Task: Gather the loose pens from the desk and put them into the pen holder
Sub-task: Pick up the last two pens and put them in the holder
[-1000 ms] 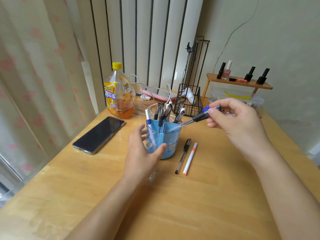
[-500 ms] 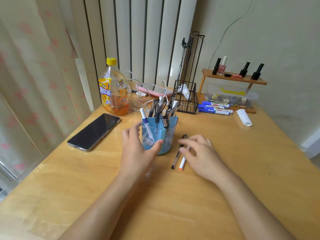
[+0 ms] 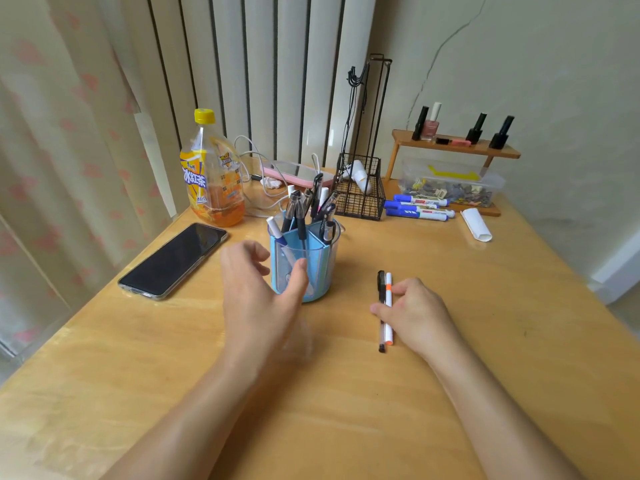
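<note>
Item 1, pen holder (image 3: 304,261): blue, with clear divided compartments, standing upright near the table (image 3: 450,393) centre, toward the far-left quarter. It holds roughly a dozen pens, one more than a second ago, when the right hand carried a black-grip pen above its rim; that pen is no longer in the hand and is judged to have gone in.

Item 2, left hand (image 3: 258,289): curled loosely around the holder's near-left wall, thumb touching the front, fingers (image 3: 256,251) spread and not clamped. It has kept this steadying post throughout.

Item 3, right hand (image 3: 415,313): has dropped to the table right of the holder. Its fingers are closing on two loose pens lying side by side, thumb on the near-left side, index fingertip on the far-right side. The pens are still flat on the wood, so no firm grip yet.

Item 4, black pen (image 3: 381,292): clear barrel, dark cap toward the far edge.

Item 5, white pen (image 3: 388,289): orange band, touching the black pen's right side.

Item 6, blue markers (image 3: 419,207): three, near the far-right corner beside a wire basket (image 3: 360,199); possibly also to be gathered.

Status: these two pens remain, judged the next load.
</note>
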